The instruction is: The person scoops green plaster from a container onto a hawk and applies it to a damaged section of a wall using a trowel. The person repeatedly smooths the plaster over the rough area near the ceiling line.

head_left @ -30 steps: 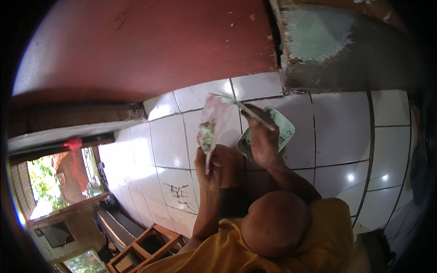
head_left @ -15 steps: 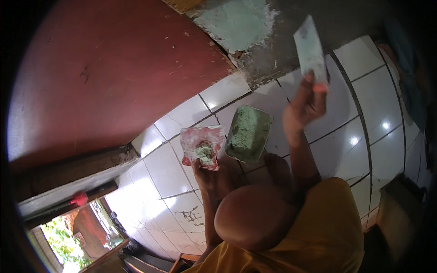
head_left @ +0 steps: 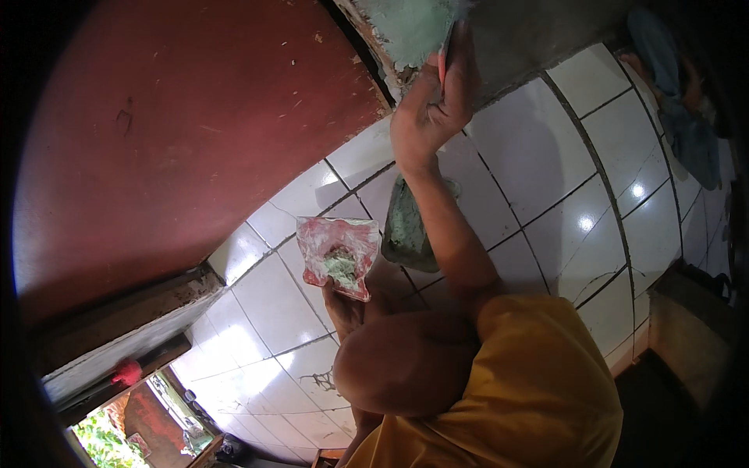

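Note:
My right hand (head_left: 433,117) is raised to the wall, fingers pinched round a flat putty scraper (head_left: 444,66) with a reddish edge. Seen nearly edge-on, the scraper is at the right side of a pale green putty patch (head_left: 406,33); whether it presses there I cannot tell. Low on the left, my left hand (head_left: 343,313) grips the near edge of a red, putty-smeared square board (head_left: 314,238). A lump of green putty (head_left: 341,269) lies on it. Between the hands, a tub (head_left: 412,260) of green putty stands on the floor, partly covered by my right forearm.
A scratched red panel (head_left: 195,117) fills the upper left, beside the grey wall (head_left: 530,39). White tiles (head_left: 523,179) cover the floor. A blue-grey cloth (head_left: 686,140) hangs or lies at far right. An opening (head_left: 117,429) shows greenery at lower left.
My right hand has swung up and left with the scraper, from over the tiles to the green patch. The scraper has turned edge-on. My left hand still holds the board.

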A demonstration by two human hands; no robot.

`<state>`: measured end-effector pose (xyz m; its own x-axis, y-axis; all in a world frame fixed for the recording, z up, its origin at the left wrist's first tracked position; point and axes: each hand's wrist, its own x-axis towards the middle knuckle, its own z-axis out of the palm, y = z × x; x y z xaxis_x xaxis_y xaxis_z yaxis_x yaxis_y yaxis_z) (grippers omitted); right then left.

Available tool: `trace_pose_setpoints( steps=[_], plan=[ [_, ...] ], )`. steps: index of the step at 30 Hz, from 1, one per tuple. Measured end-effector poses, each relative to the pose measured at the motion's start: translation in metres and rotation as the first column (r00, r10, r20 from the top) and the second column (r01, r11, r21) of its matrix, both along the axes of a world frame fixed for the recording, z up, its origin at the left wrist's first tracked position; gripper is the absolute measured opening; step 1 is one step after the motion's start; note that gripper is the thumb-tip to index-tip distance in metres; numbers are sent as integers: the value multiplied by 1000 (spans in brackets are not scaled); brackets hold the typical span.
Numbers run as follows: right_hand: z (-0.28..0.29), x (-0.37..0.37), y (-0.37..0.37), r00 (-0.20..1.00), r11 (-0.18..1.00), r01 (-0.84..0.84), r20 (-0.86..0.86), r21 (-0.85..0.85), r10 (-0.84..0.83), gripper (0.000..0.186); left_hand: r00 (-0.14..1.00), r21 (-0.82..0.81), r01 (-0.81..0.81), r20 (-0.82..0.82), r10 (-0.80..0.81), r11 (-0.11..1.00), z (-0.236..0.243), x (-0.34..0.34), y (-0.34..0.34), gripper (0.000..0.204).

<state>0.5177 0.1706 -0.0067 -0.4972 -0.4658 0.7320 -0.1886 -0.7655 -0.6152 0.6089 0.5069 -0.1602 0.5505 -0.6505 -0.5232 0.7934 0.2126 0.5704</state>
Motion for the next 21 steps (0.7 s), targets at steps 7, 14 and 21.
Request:
trace_pose_setpoints(
  steps=[7, 14, 21],
  plan=[
    [1, 18, 1, 999, 999, 31, -19, 17, -30, 47, 994, 142, -112, 33, 108, 984, 23, -14, -21, 40],
    [8, 27, 6, 999, 998, 10, -37, 67, -8, 48, 1000, 165, -29, 7, 28, 986, 4, -1, -2, 44],
    [9, 33, 14, 991, 994, 67, -125, 90, -56, 55, 999, 44, 3, -42, -1, 999, 1, 3, 4, 51]
  ],
)
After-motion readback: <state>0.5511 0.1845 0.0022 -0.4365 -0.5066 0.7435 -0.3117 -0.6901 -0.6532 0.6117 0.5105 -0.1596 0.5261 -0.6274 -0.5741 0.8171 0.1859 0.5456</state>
